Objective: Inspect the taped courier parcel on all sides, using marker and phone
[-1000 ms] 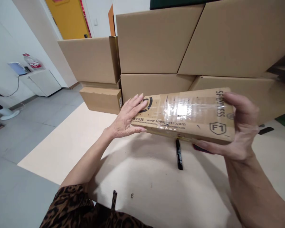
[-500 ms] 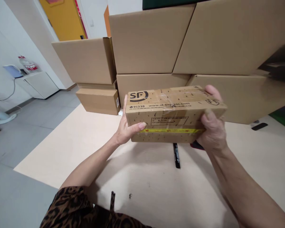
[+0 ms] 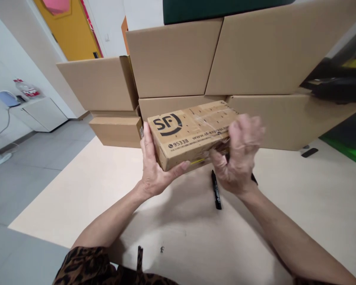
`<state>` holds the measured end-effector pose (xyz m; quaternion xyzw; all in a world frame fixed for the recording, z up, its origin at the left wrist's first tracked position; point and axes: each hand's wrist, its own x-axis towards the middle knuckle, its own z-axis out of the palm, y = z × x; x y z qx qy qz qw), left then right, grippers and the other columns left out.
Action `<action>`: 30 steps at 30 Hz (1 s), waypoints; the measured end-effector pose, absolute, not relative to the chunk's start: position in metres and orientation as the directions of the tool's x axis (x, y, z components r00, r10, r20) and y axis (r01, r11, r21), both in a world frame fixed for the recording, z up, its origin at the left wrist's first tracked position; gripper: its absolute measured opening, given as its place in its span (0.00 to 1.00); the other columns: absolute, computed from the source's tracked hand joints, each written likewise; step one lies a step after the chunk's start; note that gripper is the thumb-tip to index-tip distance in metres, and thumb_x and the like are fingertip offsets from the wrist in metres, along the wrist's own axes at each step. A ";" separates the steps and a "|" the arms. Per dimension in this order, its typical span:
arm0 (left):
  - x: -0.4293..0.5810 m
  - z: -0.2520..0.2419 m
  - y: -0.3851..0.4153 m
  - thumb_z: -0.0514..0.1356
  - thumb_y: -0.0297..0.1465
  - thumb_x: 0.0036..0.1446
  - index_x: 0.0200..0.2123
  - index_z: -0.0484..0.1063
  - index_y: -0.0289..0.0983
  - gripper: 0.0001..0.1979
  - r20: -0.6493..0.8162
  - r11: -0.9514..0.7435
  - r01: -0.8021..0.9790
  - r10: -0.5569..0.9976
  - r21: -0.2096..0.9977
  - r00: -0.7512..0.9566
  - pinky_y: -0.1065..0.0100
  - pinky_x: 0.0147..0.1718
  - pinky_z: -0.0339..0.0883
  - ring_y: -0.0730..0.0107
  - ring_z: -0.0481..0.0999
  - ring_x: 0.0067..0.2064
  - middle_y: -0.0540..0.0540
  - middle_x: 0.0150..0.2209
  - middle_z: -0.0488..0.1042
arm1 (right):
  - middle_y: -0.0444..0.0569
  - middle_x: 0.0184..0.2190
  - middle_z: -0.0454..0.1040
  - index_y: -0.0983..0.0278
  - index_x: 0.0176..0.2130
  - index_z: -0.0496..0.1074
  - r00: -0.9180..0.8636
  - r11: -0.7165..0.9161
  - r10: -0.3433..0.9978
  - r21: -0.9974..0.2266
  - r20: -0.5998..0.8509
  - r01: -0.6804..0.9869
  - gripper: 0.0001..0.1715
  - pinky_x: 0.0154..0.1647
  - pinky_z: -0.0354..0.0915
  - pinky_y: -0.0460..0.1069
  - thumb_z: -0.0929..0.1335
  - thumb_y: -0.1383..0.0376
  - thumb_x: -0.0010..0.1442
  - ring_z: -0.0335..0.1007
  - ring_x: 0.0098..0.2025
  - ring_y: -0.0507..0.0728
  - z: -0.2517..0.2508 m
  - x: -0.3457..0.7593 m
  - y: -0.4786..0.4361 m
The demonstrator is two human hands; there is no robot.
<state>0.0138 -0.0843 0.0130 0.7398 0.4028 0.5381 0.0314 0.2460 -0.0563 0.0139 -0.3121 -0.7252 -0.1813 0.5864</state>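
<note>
A brown cardboard box with a black "SF" logo and small dark marks is held above the table, tilted. My left hand grips its left end, thumb along the front face and fingers on the left side. At the box's right front edge is my right hand, slightly blurred, its fingers raised and spread and its thumb near the front face. Below the box, a black marker lies on the pale table. A dark object, mostly hidden, shows behind my right wrist.
Large cardboard boxes stand stacked along the table's back. A smaller box is at the back left. Another black item lies at the right rear. A bottle stands on a white cabinet at the far left.
The held box has turned, its right end swinging away and its top showing more. My right hand has loosened from the right end and its fingers have spread. The view has shifted slightly.
</note>
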 end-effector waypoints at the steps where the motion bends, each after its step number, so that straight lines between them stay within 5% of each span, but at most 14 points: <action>1: 0.014 0.011 -0.084 0.68 0.60 0.56 0.79 0.22 0.51 0.67 0.783 -0.661 0.570 0.620 0.488 0.050 0.35 0.72 0.59 0.40 0.56 0.77 0.32 0.76 0.51 | 0.58 0.76 0.61 0.49 0.79 0.49 -0.160 0.761 0.255 -0.095 0.954 0.642 0.42 0.74 0.43 0.86 0.65 0.51 0.73 0.50 0.79 0.79 0.012 0.238 -0.062; 4: 0.015 0.005 -0.080 0.71 0.64 0.48 0.79 0.32 0.50 0.69 0.813 -0.636 0.605 0.581 0.479 -0.034 0.34 0.71 0.57 0.36 0.57 0.74 0.32 0.74 0.53 | 0.60 0.72 0.68 0.54 0.80 0.46 -0.240 0.813 0.280 -0.097 0.929 0.574 0.43 0.75 0.52 0.79 0.63 0.51 0.75 0.60 0.76 0.73 0.008 0.210 -0.080; 13: 0.014 0.009 -0.079 0.66 0.66 0.52 0.80 0.36 0.52 0.63 0.825 -0.617 0.634 0.562 0.467 -0.062 0.41 0.65 0.63 0.42 0.63 0.66 0.36 0.70 0.59 | 0.56 0.64 0.79 0.62 0.78 0.53 -0.392 0.863 0.090 0.125 0.915 0.489 0.40 0.77 0.56 0.64 0.64 0.52 0.75 0.69 0.71 0.65 0.029 0.191 -0.080; 22: 0.022 -0.001 -0.077 0.68 0.61 0.49 0.80 0.35 0.40 0.69 0.929 -0.637 0.763 0.338 0.108 0.151 0.40 0.62 0.64 0.40 0.65 0.64 0.30 0.66 0.61 | 0.54 0.78 0.59 0.53 0.79 0.51 -0.473 0.875 0.439 -0.243 0.764 0.419 0.38 0.78 0.53 0.71 0.55 0.47 0.78 0.52 0.80 0.66 0.036 0.232 -0.052; 27: 0.021 0.002 -0.077 0.68 0.58 0.51 0.80 0.33 0.40 0.67 0.922 -0.680 0.732 0.254 -0.045 0.292 0.41 0.61 0.66 0.40 0.67 0.62 0.29 0.64 0.61 | 0.57 0.78 0.58 0.55 0.80 0.46 -0.488 0.877 0.445 -0.254 0.751 0.409 0.43 0.79 0.45 0.74 0.56 0.43 0.76 0.50 0.81 0.68 0.041 0.233 -0.057; 30: 0.020 0.003 -0.077 0.66 0.53 0.55 0.80 0.33 0.39 0.63 0.891 -0.718 0.686 0.232 -0.115 0.391 0.39 0.61 0.64 0.38 0.68 0.62 0.28 0.65 0.62 | 0.59 0.74 0.66 0.58 0.77 0.54 -0.474 0.887 0.420 -0.240 0.773 0.395 0.41 0.79 0.46 0.74 0.57 0.44 0.76 0.55 0.79 0.69 0.044 0.229 -0.065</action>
